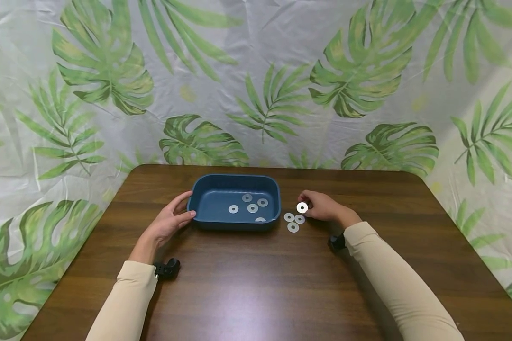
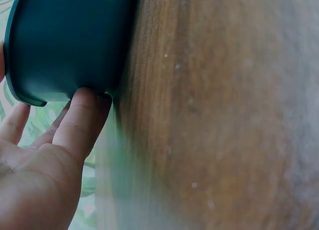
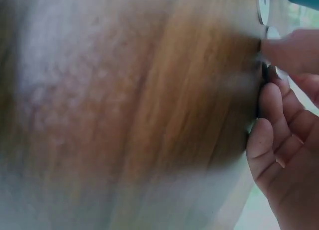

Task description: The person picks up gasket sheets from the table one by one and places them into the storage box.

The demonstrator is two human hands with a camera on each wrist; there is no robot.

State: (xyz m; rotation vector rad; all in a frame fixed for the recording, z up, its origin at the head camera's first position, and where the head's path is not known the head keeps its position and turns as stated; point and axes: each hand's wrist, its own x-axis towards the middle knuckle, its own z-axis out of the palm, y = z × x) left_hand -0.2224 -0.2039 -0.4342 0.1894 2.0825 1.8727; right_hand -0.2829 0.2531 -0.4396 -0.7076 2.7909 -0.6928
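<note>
You can read no text, label, brand, number or sign on any surface in the head view or in either wrist view.

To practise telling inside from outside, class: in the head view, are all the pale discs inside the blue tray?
No, three pale discs lie on the brown table to the right of the blue tray.
</note>
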